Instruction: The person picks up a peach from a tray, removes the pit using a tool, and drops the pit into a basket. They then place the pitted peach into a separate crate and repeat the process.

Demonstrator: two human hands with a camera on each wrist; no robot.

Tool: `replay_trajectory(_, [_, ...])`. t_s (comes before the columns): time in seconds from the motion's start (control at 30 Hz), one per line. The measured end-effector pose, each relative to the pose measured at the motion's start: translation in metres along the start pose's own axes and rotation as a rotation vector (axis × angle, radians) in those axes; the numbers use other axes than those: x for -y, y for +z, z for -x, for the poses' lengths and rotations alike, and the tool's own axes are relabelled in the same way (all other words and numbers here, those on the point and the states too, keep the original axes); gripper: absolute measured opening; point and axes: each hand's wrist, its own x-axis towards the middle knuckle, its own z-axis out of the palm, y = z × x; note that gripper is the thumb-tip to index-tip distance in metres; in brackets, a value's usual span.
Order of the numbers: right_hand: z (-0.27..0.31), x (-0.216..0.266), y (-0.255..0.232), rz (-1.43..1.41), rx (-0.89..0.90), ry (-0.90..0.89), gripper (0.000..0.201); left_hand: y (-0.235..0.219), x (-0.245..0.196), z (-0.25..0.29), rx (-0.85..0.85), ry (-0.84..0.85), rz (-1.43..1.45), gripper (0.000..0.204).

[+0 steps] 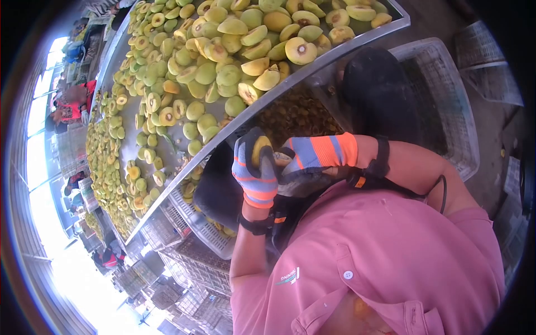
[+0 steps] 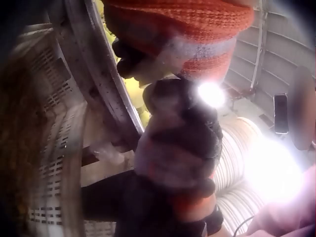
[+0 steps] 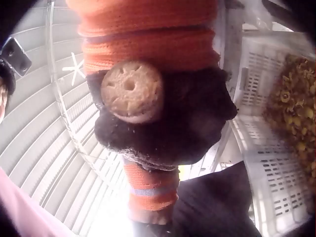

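Both curled | left fingers (image 1: pixel 247 144) round fruit (image 1: pixel 261 149) | right fingers (image 3: pixel 163 136) round handle (image 3: pixel 133 93)

The bench (image 1: pixel 312 71) edge is smooth metal with a dull sheen; fruit halves (image 1: pixel 301 50) along it have smooth skins. Gloves (image 1: pixel 255 174) are knit cloth with matt dark facing, the tool handle (image 3: pixel 131 92) matt and wood-like, the slotted crate (image 3: pixel 284 190) plastic.

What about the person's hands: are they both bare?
No, the left hand and the right hand both wear gloves with orange bands in the head view.
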Motion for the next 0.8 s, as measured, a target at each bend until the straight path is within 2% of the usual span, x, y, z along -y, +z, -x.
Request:
replay_trajectory(0.03, [0.001, 0.001, 0.001, 0.042, 0.006, -0.013, 0.028, -0.002, 0.000, -0.002, 0.012, 0.039, -0.030, 0.028])
replay_trajectory(0.17, [0.003, 0.003, 0.003, 0.329, -0.062, 0.014, 0.023, -0.010, -0.001, -0.012, 0.289, -0.238, 0.151, 0.020])
replay_trajectory(0.23, [0.015, 0.018, 0.006, 0.007, 0.006, 0.067, 0.019, -0.013, -0.001, -0.019, 0.383, -0.263, 0.205, 0.019])
replay_trajectory(0.3, [0.019, 0.018, 0.004, -0.151, 0.047, 0.094, 0.016, -0.017, -0.001, -0.023, 0.476, -0.342, 0.308, 0.020])
replay_trajectory(0.4, [0.013, 0.009, -0.002, -0.190, 0.114, 0.114, 0.013, -0.014, -0.014, -0.026, 0.366, -0.422, 0.381, 0.025])
replay_trajectory(0.53, [0.015, 0.014, 0.004, -0.271, 0.206, 0.095, 0.013, -0.020, -0.031, -0.015, 0.269, -0.128, 0.083, 0.034])
replay_trajectory(0.63, [0.020, 0.021, 0.013, -0.295, 0.235, 0.191, 0.014, -0.019, -0.025, -0.002, 0.185, -0.108, 0.040, 0.028])
replay_trajectory(0.67, [0.020, 0.021, 0.011, -0.278, 0.274, 0.226, 0.014, -0.022, -0.027, 0.000, 0.199, -0.128, 0.084, 0.026])
replay_trajectory(0.7, [0.021, 0.021, 0.010, -0.259, 0.310, 0.261, 0.015, -0.027, -0.033, -0.003, 0.253, -0.075, 0.097, 0.027])
replay_trajectory(0.73, [0.020, 0.014, 0.011, -0.276, 0.389, 0.155, 0.016, -0.031, -0.040, -0.008, 0.308, -0.021, 0.110, 0.027])
replay_trajectory(0.8, [0.020, 0.013, 0.010, -0.720, 0.684, 0.332, 0.015, -0.036, -0.046, -0.014, 0.398, 0.099, 0.139, 0.031])
